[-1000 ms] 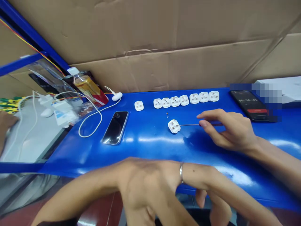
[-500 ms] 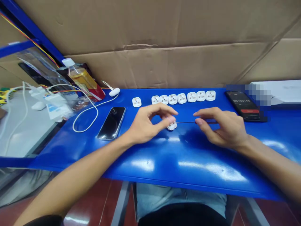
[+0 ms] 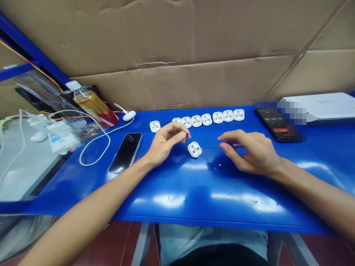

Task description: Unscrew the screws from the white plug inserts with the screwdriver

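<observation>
A rounded white plug housing (image 3: 195, 149) with metal contacts lies on the blue table, free of my left hand. My left hand (image 3: 166, 142) hovers just left of it, thumb and forefinger pinched together. A tiny dark speck shows at those fingertips, too small to name. In my right hand (image 3: 248, 151), the fingers close round a thin screwdriver (image 3: 210, 147). Its shaft points left and its tip reaches the right side of the housing. Most of the screwdriver's handle is hidden by my fingers.
Several similar white housings (image 3: 206, 119) line the table's back, by a cardboard wall (image 3: 194, 85). A phone (image 3: 126, 152), a white cable (image 3: 108, 142) and a bottle (image 3: 93, 105) are at left. Another phone (image 3: 277, 123) and a white box (image 3: 321, 105) stand at right.
My left hand has moved off the housing, up and to the left, leaving it uncovered on the table. The screwdriver stays at the housing. The whole view has shifted slightly.
</observation>
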Tool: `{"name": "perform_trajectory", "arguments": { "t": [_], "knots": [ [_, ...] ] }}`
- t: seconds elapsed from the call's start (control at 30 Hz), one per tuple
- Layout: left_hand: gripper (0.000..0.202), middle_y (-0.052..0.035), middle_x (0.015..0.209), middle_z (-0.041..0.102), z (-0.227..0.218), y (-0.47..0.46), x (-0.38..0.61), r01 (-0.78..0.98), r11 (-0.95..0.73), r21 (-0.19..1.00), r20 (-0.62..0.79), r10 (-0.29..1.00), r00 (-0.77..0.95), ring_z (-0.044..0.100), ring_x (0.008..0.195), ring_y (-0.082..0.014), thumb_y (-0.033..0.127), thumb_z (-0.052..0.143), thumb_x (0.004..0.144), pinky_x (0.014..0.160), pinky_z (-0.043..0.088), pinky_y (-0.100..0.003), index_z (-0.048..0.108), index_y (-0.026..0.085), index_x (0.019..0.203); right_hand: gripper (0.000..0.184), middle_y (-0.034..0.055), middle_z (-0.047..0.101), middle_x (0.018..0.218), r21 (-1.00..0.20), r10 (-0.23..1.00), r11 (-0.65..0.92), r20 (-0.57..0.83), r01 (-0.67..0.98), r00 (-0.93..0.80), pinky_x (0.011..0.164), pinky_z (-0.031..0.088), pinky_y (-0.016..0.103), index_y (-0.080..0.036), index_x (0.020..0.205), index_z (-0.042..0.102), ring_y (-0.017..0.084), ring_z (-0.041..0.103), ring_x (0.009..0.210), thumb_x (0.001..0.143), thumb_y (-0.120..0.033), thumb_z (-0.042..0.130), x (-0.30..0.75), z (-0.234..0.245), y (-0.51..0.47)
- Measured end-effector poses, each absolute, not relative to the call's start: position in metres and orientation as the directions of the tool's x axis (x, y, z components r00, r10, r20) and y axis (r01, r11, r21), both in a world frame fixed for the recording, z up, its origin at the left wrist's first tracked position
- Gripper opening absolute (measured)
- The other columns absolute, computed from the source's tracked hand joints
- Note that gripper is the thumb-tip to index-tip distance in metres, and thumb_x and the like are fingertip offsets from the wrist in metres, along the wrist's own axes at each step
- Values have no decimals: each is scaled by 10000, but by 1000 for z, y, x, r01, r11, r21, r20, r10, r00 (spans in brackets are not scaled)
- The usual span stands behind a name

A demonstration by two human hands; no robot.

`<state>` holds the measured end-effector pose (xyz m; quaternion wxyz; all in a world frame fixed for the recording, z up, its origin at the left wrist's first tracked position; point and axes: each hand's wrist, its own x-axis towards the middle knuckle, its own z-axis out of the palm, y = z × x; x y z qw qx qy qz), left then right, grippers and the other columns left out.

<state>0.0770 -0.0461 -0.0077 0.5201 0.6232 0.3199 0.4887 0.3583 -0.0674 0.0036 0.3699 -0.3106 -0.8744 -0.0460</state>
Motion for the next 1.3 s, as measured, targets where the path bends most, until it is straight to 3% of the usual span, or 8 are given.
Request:
{"name": "perform_trajectory", "arguments": {
  "t": [0.17, 0.33, 0.43, 0.57, 0.83, 1.0, 1.07, 1.3],
  "knots": [
    [184, -65, 1005, 741, -7, -47, 76, -128, -265, 956, 293, 885, 361, 645, 863, -184, 380, 706, 973, 825, 528, -343, 744, 200, 972, 119, 9, 829, 852, -140, 508, 800, 676, 584, -534, 580, 593, 270, -236, 1100, 684, 172, 764, 602, 1017, -265, 604, 357, 4, -68],
    [295, -88, 1192, 757, -8, -48, 74, 352, -413, 840, 269, 880, 391, 677, 1041, -232, 407, 726, 972, 897, 508, -355, 745, 193, 1174, 130, 16, 828, 846, -154, 514, 801, 674, 578, -531, 581, 589, 270, -220, 1105, 691, 184, 778, 629, 1003, -256, 618, 358, 3, -67],
    [428, -88, 1240, 763, -6, -49, 72, 483, -431, 762, 195, 864, 464, 686, 1058, -251, 484, 782, 926, 908, 513, -365, 745, 214, 1256, 125, 15, 823, 839, -160, 525, 795, 666, 586, -531, 569, 576, 268, -220, 1110, 682, 186, 780, 632, 1001, -245, 625, 358, 2, -66],
    [454, -62, 1203, 785, -6, -51, 72, 488, -487, 724, 177, 815, 552, 696, 1076, -255, 493, 836, 884, 946, 512, -368, 768, 245, 1258, 146, 8, 816, 833, -180, 560, 772, 648, 610, -516, 577, 570, 271, -231, 1144, 667, 188, 779, 644, 1013, -268, 611, 358, 2, -66],
    [432, -68, 1128, 797, -15, -55, 78, 477, -502, 721, 221, 819, 529, 703, 1038, -269, 457, 874, 860, 928, 515, -394, 797, 243, 1228, 170, 3, 795, 767, -153, 623, 696, 614, 702, -484, 535, 488, 276, -228, 1074, 718, 157, 682, 527, 1058, -336, 588, 350, 8, -73],
    [428, -75, 1140, 802, -16, -56, 81, 444, -489, 751, 220, 819, 530, 705, 1059, -277, 438, 883, 853, 947, 521, -403, 808, 240, 1225, 204, 58, 811, 1004, -148, 552, 802, 554, 578, -624, 721, 560, 295, -189, 1220, 673, 189, 754, 791, 1055, -230, 562, 349, 21, -74],
    [422, -72, 1140, 803, -15, -56, 81, 448, -487, 749, 213, 819, 533, 705, 1058, -276, 433, 877, 859, 960, 519, -407, 806, 242, 1228, 212, 77, 794, 1014, -131, 502, 845, 531, 519, -683, 778, 564, 317, -171, 1226, 665, 211, 748, 871, 1054, -210, 547, 351, 24, -73],
    [454, -83, 1147, 794, -13, -58, 82, 467, -522, 714, 225, 802, 553, 713, 1068, -281, 449, 849, 889, 964, 519, -401, 786, 232, 1283, 233, 62, 786, 846, -62, 540, 785, 555, 616, -632, 652, 499, 323, -174, 1138, 696, 213, 728, 704, 1091, -337, 537, 356, 19, -75]
  ]
}}
